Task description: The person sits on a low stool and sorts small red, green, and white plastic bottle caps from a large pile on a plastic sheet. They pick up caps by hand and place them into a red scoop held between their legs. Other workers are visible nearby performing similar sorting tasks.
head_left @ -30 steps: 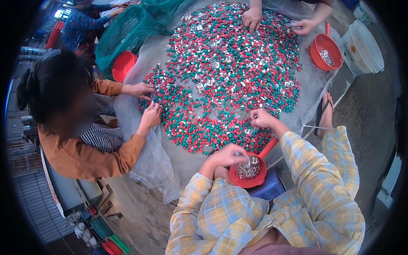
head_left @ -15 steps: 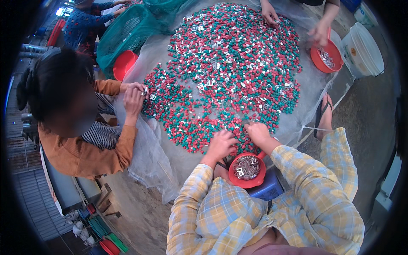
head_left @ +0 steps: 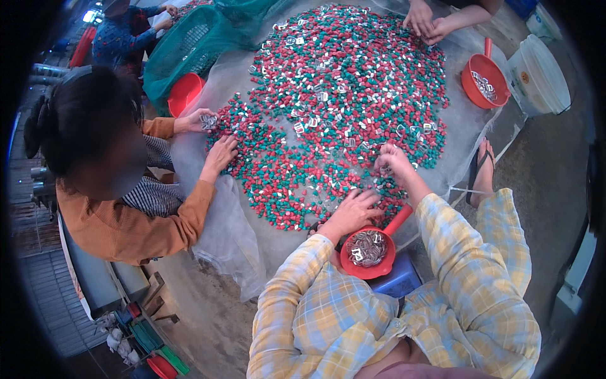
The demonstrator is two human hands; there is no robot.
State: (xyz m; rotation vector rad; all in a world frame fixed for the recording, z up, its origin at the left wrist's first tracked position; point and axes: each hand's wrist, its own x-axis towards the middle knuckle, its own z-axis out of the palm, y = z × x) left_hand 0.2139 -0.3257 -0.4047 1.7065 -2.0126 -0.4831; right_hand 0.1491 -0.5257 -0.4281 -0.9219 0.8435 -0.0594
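Observation:
A wide heap of small red, green and white pebble-like pieces (head_left: pixel 341 82) lies spread on a pale sheet, with metal buckles (head_left: pixel 298 127) scattered through it. My left hand (head_left: pixel 355 213) rests at the heap's near edge, its fingers stretched over the pieces. Farther in and to the right, my right hand (head_left: pixel 394 162) has its fingers bent together at the pieces; what they pinch, if anything, is hidden. Close below both hands sits a red handled scoop (head_left: pixel 374 273) with several metal buckles (head_left: pixel 368 248) in it.
Under the scoop is a blue stool or box (head_left: pixel 399 278). A co-worker in an orange-brown top (head_left: pixel 126 227) works at the left; another person's hands (head_left: pixel 429 25) are at the far right. Nearby stand a second red scoop (head_left: pixel 485 66), a white bucket (head_left: pixel 540 76) and green netting (head_left: pixel 189 50).
My right hand has moved farther into the heap, uncovering the scoop's handle. My left hand has shifted right. The left co-worker's hands have parted; the far person's hands have come together.

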